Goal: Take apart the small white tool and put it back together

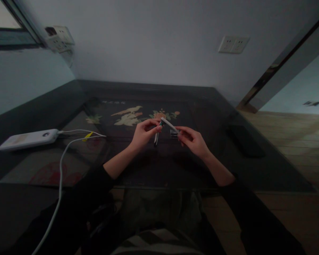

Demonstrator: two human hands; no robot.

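Both my hands meet over the dark table, around a slim pale razor (170, 124). My left hand (145, 132) is closed, thumb and index finger pinching its small head end, where a bit of green shows. My right hand (192, 139) has its fingertips closed on the lower end of the handle. Below my left fingertips a second slim handle (156, 139), white and dark, points toward me; whether it lies on the table or hangs from the fingers I cannot tell. Beside my right fingertips is a small shiny case (173, 134) with slots, partly covered by the hand.
The glossy table (202, 170) bears a bird-and-flower picture (127, 115). At the left lies a white power bank (29, 139) with a white cable (60, 177) running off toward me. A dark flat object (244, 141) lies at the right. Wall sockets (233, 44) are behind.
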